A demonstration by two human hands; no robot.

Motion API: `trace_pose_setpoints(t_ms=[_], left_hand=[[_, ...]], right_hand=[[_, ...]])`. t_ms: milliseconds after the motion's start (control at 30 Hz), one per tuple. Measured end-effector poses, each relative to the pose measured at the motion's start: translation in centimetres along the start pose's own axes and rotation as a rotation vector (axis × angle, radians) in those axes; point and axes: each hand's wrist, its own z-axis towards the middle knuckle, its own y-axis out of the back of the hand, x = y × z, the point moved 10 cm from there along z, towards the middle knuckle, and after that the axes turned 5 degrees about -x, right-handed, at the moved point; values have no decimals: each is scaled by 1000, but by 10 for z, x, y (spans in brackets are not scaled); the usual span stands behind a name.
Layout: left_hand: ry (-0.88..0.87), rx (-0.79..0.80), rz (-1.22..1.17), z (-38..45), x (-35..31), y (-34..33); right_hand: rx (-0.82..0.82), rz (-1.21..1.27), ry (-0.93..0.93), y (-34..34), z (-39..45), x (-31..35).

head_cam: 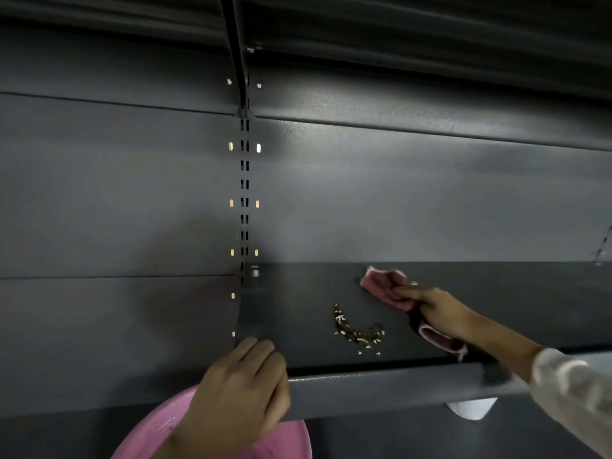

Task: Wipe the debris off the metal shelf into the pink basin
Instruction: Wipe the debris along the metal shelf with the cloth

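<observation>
Dark grey sheet-metal panels point(397, 200) made up the whole background, seamed horizontally and split by a slotted vertical upright point(244, 183) with small pale holes on either side of it.

On the flat dark grey metal shelf point(298, 313) the right hand point(433, 309) reached in from the right, its fingers closed around a crumpled pink cloth point(384, 284). The front of the cloth lay pressed on the shelf surface near the back wall, while a tail of it hung out behind the palm toward the shelf's front edge. A pale, loose sleeve point(573, 389) covered the forearm at the right border.

Just beside the cloth, nearer the front and to the left, lay the debris point(356, 331): a curved, hook-shaped trail of brownish crumbs mixed with small white grains, densest along its bend, with a few white flecks scattered loose toward the front edge. It sat apart from the cloth, not touching it.

The left hand point(245, 389) rested over the shelf's left front corner, knuckles up, fingers together and curled down over the raised front lip point(381, 385); whether they gripped the edge or only leaned on it could not be told.

Below that hand, under the shelf's left end, the round pink plastic basin point(288, 438) showed in part, its rim curving out on both sides of the wrist. A white object point(472, 407) peeked out beneath the lip further right, too hidden to identify.
</observation>
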Motion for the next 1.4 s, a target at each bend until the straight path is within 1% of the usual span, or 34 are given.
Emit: trace_pose_setpoints(t_ms=[100,200,267,300,333,400,433,467,500,567,600,633,833,900,967,1033,1100,1200,1300,1400], left_hand=[[19,-23,-7,-1,-1,-1],[9,-19,4,-2,-1,0],[3,-21,5,-3,-1,0],[8,-25,1,-3,-1,0],[18,-31,-6,-4,1,0],[43,-41,-5,-4,3,0],[49,-45,3,-4,3,0],[51,-48,8,-5,3,-1],[54,-53,9,-5,3,0],[51,-61,6,-4,2,-1],[45,-61,6,-4,2,-1],[40,-60,4,-3,1,-2],[57,-46,3,-5,1,0],[53,-35,6,-6,1,-1],[51,-29,3,-6,2,-2],[53,-29,-7,-5,1,-1],[56,-32,-13,-5,1,0],[64,-36,-12,-5,1,0],[79,-37,-4,-5,2,-1],[89,-51,-4,-5,1,0]], right_hand=[[6,-15,103,-20,-5,35],[100,43,240,-43,-16,71],[147,99,292,-47,-18,85],[140,143,287,-43,-14,86],[94,180,263,-36,-6,81],[-23,227,161,-19,14,66],[-39,266,97,-15,22,60],[-32,298,58,-17,29,57],[-9,299,66,-22,35,60],[28,246,37,-38,47,64],[4,197,26,-42,52,64],[-2,178,37,-48,53,68],[169,288,210,-60,12,110],[176,282,252,-54,6,116],[122,301,230,-36,12,106],[9,325,122,-5,20,76],[-66,220,31,18,23,36],[-43,-48,-46,22,11,-13],[11,-82,-59,10,-5,-19],[37,-87,6,-1,-13,4]])
